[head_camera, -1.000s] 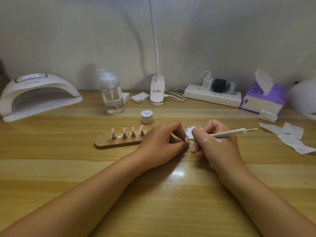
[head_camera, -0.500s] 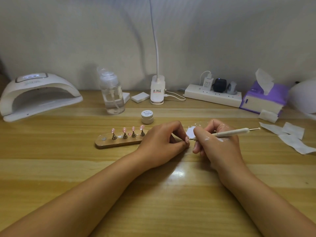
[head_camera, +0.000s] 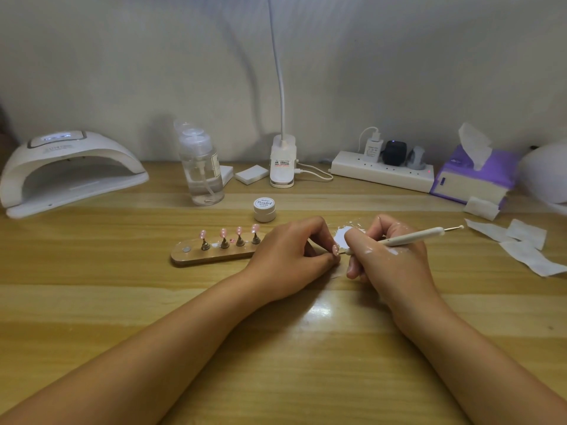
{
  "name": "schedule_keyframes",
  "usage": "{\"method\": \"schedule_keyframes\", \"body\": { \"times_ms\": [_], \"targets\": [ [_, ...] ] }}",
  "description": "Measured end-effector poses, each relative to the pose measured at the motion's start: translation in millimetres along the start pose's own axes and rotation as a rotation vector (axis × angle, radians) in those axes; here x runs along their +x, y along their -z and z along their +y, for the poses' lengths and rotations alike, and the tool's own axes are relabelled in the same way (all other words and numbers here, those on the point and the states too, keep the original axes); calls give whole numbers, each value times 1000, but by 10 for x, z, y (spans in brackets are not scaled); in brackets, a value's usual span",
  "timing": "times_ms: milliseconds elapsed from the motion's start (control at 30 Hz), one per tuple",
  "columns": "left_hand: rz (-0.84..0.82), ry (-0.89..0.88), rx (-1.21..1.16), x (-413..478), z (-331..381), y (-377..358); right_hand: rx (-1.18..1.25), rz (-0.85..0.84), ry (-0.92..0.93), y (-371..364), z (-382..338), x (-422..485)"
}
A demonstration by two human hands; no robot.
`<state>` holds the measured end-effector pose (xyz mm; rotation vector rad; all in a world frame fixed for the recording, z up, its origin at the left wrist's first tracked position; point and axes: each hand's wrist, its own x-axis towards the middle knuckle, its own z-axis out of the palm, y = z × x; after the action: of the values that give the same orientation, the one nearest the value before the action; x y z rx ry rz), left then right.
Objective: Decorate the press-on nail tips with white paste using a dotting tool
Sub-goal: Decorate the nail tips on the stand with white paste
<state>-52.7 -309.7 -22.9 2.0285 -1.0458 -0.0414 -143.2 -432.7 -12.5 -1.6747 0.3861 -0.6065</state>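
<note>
My left hand (head_camera: 291,253) pinches a small pink nail tip (head_camera: 335,249) on its stand, just above the table. My right hand (head_camera: 389,256) grips a white dotting tool (head_camera: 414,235), and the tool's metal point touches that nail tip. White paste (head_camera: 343,234) is smeared on the table behind my fingers, and some is on the back of my right hand. To the left lies a wooden holder (head_camera: 211,256) carrying several pink nail tips on small stands. A small white paste jar (head_camera: 264,209) stands behind it.
A white nail lamp (head_camera: 70,170) sits far left, a clear pump bottle (head_camera: 201,170) beside it. A clip lamp base (head_camera: 283,164), power strip (head_camera: 380,171) and purple tissue pack (head_camera: 472,176) line the back. White wipes (head_camera: 527,246) lie at the right.
My right hand has shifted slightly and the tool's tip has come onto the nail tip that my left hand holds. My left hand has stayed in place.
</note>
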Motion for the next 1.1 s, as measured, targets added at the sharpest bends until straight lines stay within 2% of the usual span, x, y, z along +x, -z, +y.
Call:
{"method": "schedule_keyframes", "body": {
  "times_ms": [1100],
  "targets": [
    [-4, 5, 8, 1, 1, 6, -13, -1, -5, -10, 8, -1]
  ]
}}
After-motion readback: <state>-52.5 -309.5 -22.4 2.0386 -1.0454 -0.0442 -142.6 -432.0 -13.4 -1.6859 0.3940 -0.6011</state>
